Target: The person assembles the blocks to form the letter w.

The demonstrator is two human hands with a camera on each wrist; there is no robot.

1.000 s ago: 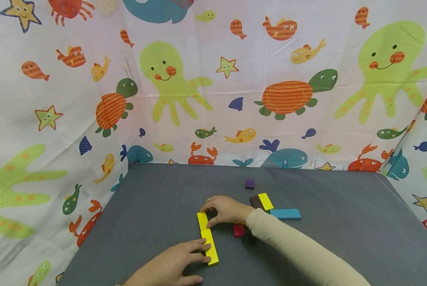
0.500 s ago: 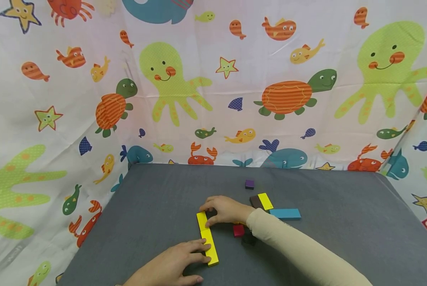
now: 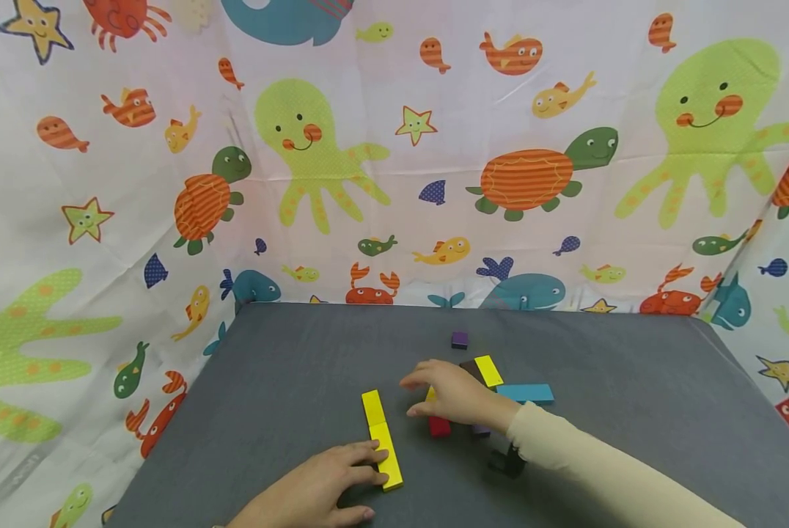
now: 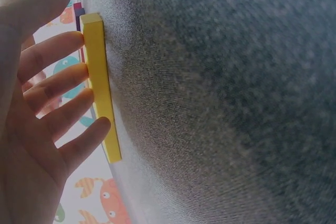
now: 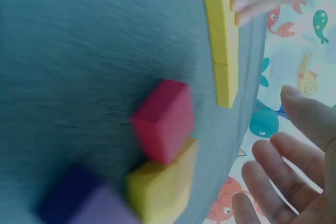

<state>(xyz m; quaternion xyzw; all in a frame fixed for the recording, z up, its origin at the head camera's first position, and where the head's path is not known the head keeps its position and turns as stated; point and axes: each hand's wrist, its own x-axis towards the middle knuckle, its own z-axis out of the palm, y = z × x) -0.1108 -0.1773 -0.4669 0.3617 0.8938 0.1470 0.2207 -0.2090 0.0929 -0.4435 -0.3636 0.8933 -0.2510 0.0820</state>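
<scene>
Two yellow blocks lie end to end in a line on the grey table: a longer near one [image 3: 389,469] and a shorter far one [image 3: 372,408]. My left hand [image 3: 325,480] rests its extended fingertips on the longer block; the left wrist view shows them against the side of the yellow row [image 4: 97,72]. To the right of the row, my right hand [image 3: 463,396] hovers with its fingers loosely bent and holds nothing. Partly hidden beneath it are a red block [image 5: 165,121], another yellow block [image 5: 163,187] and a purple block [image 5: 86,200].
Beyond the right hand lie a dark brown block [image 3: 471,369], a yellow block [image 3: 489,371] and a long blue block [image 3: 525,394]. A small dark purple block [image 3: 459,340] sits farther back. A sea-animal cloth [image 3: 381,176] hangs behind the grey table [image 3: 289,367].
My right hand has let go of the shorter yellow block and moved right, over the red block. The left hand and both yellow blocks in the row stay in place.
</scene>
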